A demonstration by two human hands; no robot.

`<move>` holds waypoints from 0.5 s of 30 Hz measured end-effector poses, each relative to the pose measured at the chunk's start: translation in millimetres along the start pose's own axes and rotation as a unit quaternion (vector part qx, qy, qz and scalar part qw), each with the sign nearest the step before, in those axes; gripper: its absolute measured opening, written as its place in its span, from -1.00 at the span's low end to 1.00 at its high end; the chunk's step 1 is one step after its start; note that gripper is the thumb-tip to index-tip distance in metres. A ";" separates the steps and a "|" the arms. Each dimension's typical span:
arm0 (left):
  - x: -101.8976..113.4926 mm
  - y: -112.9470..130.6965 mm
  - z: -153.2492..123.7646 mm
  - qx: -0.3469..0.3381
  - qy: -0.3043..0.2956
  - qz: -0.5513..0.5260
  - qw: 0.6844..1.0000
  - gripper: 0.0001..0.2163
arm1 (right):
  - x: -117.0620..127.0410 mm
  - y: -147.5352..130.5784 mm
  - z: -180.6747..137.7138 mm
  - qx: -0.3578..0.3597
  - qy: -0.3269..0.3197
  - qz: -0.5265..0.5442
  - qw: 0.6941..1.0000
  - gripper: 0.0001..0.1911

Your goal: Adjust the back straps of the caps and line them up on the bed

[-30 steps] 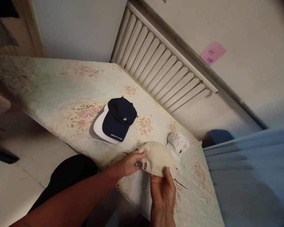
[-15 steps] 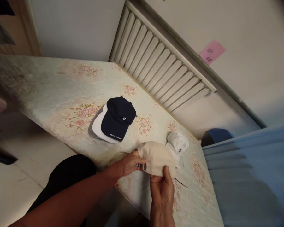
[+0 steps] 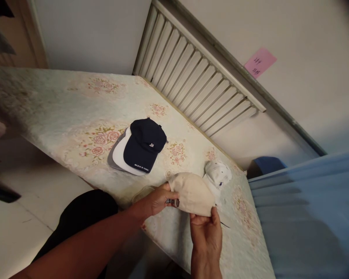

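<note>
A: Stage?

B: Navy cap (image 3: 142, 149) set over a white brim (image 3: 119, 153); beige cap (image 3: 190, 193) aloft above the cover (image 3: 90, 104), so I judge its handling unfinished. Buckle (image 3: 177, 202) fastened? I cannot tell.

A: Pose?

B: I have the left hand (image 3: 157, 199) pinching the buckle end, the right hand (image 3: 206, 232), palm up, gripping the lower edge.

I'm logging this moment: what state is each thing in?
Beige cap, held in both hands
Buckle, fastening unclear
Left hand, gripping the beige cap beside the buckle
Right hand, gripping the beige cap's lower edge
Navy cap, stacked on a white-brimmed cap
White cap, partly hidden behind the beige cap
Floral cover, spread beneath the caps
Pink note, written on
Blue fabric, falling in folds
</note>
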State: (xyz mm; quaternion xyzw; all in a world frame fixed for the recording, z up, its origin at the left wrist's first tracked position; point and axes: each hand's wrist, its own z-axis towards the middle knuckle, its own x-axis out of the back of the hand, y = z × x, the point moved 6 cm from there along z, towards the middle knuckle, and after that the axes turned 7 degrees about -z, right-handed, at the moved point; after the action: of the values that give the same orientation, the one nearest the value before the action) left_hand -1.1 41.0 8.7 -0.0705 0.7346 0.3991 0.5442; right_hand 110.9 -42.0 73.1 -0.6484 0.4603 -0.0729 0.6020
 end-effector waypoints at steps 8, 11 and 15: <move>-0.8 0.4 1.0 -0.010 -0.010 -0.011 1.000 -0.56 | 1.2 1.4 2.4 -0.027 0.019 0.030 0.999 -0.72; -0.8 -0.5 0.7 0.007 -0.019 -0.016 1.000 -0.56 | 1.6 -0.6 2.7 -0.011 0.014 0.026 0.999 -0.71; -0.3 -1.0 0.4 0.018 -0.013 -0.022 1.000 -0.56 | 2.8 -1.7 2.5 -0.002 0.008 0.018 1.000 -0.70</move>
State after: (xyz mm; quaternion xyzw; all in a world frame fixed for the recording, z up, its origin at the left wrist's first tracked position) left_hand -0.1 40.4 8.3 -0.0712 0.7326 0.3748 0.5638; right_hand 114.9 -42.5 72.6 -0.6406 0.4771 -0.0658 0.5981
